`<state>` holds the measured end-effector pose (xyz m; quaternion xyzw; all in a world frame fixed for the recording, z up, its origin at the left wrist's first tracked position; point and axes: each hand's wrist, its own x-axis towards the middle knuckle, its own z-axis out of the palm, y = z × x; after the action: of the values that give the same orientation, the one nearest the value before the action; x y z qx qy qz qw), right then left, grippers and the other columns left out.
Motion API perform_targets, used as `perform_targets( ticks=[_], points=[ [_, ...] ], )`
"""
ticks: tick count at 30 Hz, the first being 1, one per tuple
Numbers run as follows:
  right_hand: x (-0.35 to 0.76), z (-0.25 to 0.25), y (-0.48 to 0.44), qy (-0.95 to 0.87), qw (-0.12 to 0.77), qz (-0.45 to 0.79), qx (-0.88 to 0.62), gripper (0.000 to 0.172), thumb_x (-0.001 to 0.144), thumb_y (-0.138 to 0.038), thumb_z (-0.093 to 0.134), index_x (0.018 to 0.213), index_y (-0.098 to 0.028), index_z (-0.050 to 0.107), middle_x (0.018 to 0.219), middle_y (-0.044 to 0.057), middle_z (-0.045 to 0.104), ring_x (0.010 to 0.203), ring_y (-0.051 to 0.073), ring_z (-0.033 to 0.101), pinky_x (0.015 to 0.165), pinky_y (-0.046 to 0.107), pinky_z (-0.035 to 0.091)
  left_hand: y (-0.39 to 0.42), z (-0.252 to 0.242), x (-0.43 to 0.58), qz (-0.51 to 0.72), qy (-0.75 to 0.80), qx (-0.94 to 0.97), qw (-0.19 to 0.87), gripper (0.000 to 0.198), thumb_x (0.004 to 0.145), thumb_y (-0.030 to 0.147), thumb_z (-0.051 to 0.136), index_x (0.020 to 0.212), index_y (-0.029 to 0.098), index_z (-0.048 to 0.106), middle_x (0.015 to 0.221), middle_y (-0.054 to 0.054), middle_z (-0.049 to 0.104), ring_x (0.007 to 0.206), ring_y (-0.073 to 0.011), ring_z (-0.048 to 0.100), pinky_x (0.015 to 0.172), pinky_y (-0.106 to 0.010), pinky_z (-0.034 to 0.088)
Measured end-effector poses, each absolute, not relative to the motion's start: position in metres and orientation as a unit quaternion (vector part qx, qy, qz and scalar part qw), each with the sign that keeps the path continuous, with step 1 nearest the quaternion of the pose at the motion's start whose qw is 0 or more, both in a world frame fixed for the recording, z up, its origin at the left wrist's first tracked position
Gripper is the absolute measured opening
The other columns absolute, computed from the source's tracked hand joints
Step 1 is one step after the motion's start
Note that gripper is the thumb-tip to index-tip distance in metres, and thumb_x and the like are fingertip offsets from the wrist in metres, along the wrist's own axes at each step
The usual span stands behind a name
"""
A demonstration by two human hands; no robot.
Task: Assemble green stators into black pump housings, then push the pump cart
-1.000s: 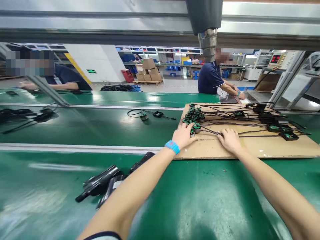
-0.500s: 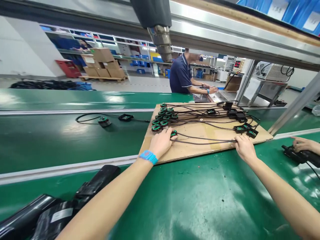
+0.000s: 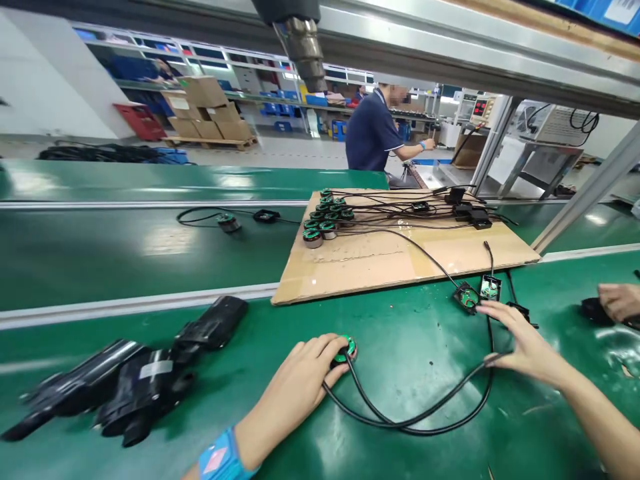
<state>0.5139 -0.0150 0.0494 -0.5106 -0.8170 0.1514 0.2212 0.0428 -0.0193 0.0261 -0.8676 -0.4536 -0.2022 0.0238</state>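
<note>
Housings: held green circuit boards, just beside right hand. Left hand: was clamped on round green-topped component. Right hand: had fingers apart.

Bright light glares off the green worktop (in pale patches); a co-worker's hand blurs at the right edge.

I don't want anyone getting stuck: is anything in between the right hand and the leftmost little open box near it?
Nothing visible. The right hand reaches right up to the open box, though I can't tell if they touch. A black cable shows in the gap between thumb and fingers, beside that short path.
</note>
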Motion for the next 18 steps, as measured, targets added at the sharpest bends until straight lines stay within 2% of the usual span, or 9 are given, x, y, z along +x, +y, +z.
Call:
perform_targets(
  ticks=[2, 3, 4, 6, 8, 10, 12, 14, 18],
  points=[
    [0.520, 0.060, 0.017, -0.834, 0.194, 0.237, -0.458, 0.102, 0.075, -0.076, 0.071, 0.156, -0.027, 0.033, 0.157, 0.015, 0.037, 0.143, 0.032, 0.040, 0.115, 0.049, 0.040, -0.023, 0.028, 0.043, -0.186, -0.464, -0.865, 0.024, 0.027, 0.105, 0.039, 0.044, 0.121, 0.024, 0.058, 0.118, -0.008, 0.067, 0.097, -0.0241, 0.066, 0.079, -0.035, 0.049],
    [0.522, 0.064, 0.031, -0.845, 0.168, 0.271, -0.430, 0.105, 0.076, -0.082, 0.065, 0.157, -0.026, 0.030, 0.154, 0.015, 0.041, 0.140, 0.031, 0.045, 0.111, 0.046, 0.045, -0.024, 0.029, 0.043, -0.184, -0.469, -0.864, 0.023, 0.026, 0.104, 0.037, 0.045, 0.122, 0.024, 0.058, 0.119, -0.007, 0.067, 0.097, -0.0240, 0.065, 0.079, -0.036, 0.049],
    [0.522, 0.066, 0.043, -0.851, 0.151, 0.273, -0.423, 0.103, 0.078, -0.085, 0.057, 0.157, -0.024, 0.031, 0.150, 0.015, 0.046, 0.133, 0.029, 0.052, 0.105, 0.042, 0.050, -0.025, 0.029, 0.044, -0.184, -0.472, -0.862, 0.022, 0.025, 0.104, 0.036, 0.046, 0.122, 0.024, 0.057, 0.120, -0.007, 0.067, 0.097, -0.0238, 0.065, 0.079, -0.036, 0.049],
    [0.516, 0.063, 0.061, -0.843, 0.158, 0.175, -0.483, 0.095, 0.083, -0.084, 0.050, 0.151, -0.020, 0.037, 0.137, 0.017, 0.056, 0.120, 0.029, 0.061, 0.096, 0.041, 0.055, -0.028, 0.028, 0.043, -0.192, -0.473, -0.860, 0.019, 0.023, 0.103, 0.035, 0.047, 0.121, 0.023, 0.057, 0.121, -0.007, 0.066, 0.096, -0.0233, 0.065, 0.080, -0.036, 0.049],
    [0.504, 0.052, 0.070, -0.802, 0.182, 0.026, -0.568, 0.088, 0.083, -0.076, 0.057, 0.145, -0.015, 0.042, 0.125, 0.020, 0.059, 0.114, 0.033, 0.060, 0.095, 0.048, 0.053, -0.029, 0.025, 0.043, -0.207, -0.470, -0.858, 0.019, 0.023, 0.103, 0.035, 0.047, 0.119, 0.023, 0.058, 0.120, -0.007, 0.066, 0.096, -0.0235, 0.065, 0.080, -0.036, 0.049],
    [0.489, 0.041, 0.075, -0.783, 0.170, -0.049, -0.597, 0.078, 0.085, -0.058, 0.065, 0.144, -0.012, 0.042, 0.121, 0.021, 0.058, 0.115, 0.038, 0.056, 0.098, 0.054, 0.048, -0.028, 0.022, 0.043, -0.224, -0.465, -0.856, 0.021, 0.023, 0.103, 0.035, 0.047, 0.119, 0.022, 0.058, 0.119, -0.007, 0.066, 0.097, -0.0240, 0.065, 0.080, -0.037, 0.050],
    [0.481, 0.035, 0.078, -0.777, 0.144, -0.094, -0.605, 0.061, 0.089, -0.033, 0.058, 0.144, -0.011, 0.042, 0.119, 0.020, 0.059, 0.113, 0.035, 0.057, 0.097, 0.050, 0.048, -0.027, 0.019, 0.043, -0.236, -0.460, -0.856, 0.022, 0.024, 0.103, 0.035, 0.047, 0.119, 0.023, 0.059, 0.118, -0.008, 0.066, 0.098, -0.0240, 0.065, 0.080, -0.036, 0.051],
    [0.480, 0.039, 0.084, -0.772, 0.119, -0.116, -0.613, 0.054, 0.087, -0.016, 0.049, 0.140, -0.011, 0.044, 0.113, 0.017, 0.063, 0.105, 0.029, 0.061, 0.090, 0.040, 0.051, -0.026, 0.017, 0.042, -0.245, -0.453, -0.857, 0.022, 0.024, 0.103, 0.036, 0.046, 0.119, 0.023, 0.060, 0.117, -0.008, 0.067, 0.097, -0.0236, 0.066, 0.080, -0.036, 0.052],
    [0.486, 0.054, 0.093, -0.781, 0.065, -0.135, -0.606, 0.045, 0.082, -0.018, 0.060, 0.126, -0.015, 0.053, 0.111, 0.013, 0.066, 0.105, 0.027, 0.064, 0.082, 0.033, 0.051, -0.025, 0.016, 0.041, -0.256, -0.440, -0.860, 0.034, 0.027, 0.104, 0.039, 0.043, 0.116, 0.023, 0.061, 0.114, -0.008, 0.068, 0.094, -0.0233, 0.067, 0.078, -0.035, 0.053]
  ],
)
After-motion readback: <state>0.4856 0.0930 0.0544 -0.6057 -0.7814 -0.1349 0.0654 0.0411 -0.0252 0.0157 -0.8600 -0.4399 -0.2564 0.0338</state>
